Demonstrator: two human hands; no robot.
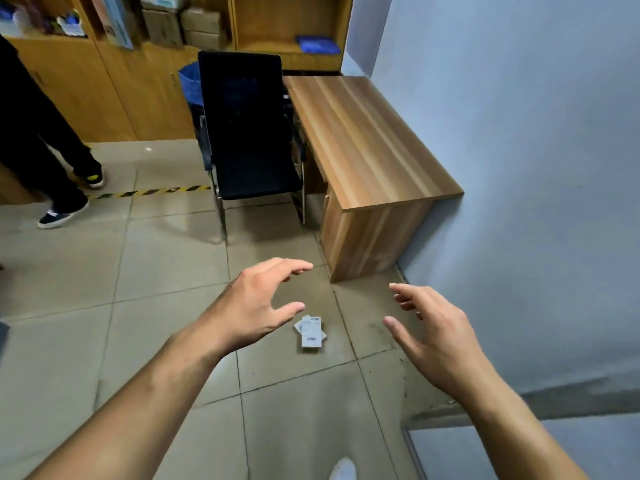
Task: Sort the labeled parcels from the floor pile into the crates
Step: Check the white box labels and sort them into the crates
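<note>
Empty hands (258,303) — floor parcel (310,330) between.

Between my left hand (256,303) and my right hand (433,337) the way down to the parcels (310,331) is open. The desk (363,140) stands just past them on the right, the chair (249,133) beyond on the left. The wall (536,202) hems in my right side; bare floor (156,271) spreads wide to my left.
</note>
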